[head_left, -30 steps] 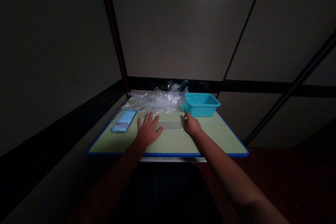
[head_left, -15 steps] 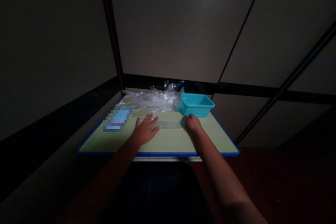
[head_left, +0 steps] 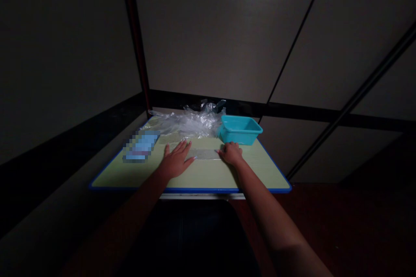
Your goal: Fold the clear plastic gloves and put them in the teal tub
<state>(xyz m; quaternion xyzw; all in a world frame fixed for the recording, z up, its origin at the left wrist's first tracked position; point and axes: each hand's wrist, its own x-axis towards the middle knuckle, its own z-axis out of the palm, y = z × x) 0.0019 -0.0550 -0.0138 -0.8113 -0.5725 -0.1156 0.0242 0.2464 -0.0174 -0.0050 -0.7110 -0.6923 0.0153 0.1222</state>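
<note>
On the pale yellow-green tabletop with blue edging, we have a flat, clear plastic strip lying crosswise between our hands. Our view has swung slightly, and our right hand has moved inward since half a second ago, its thumb now pointing along the strip toward the left. This puts both thumbs at the strip, one at each end of its visible stretch. Our left hand stays palm down with fingers spread wide, gripping nothing. Our right fingers are curled; we cannot tell whether they pinch the plastic.

Beyond, the crumpled heap of clear plastic film and the turquoise rectangular plastic bin limit forward reach; the bin's near wall is just beside our right knuckles. The blue-screened flat phone bounds our left. We have more open surface toward the near edge and to the right.
</note>
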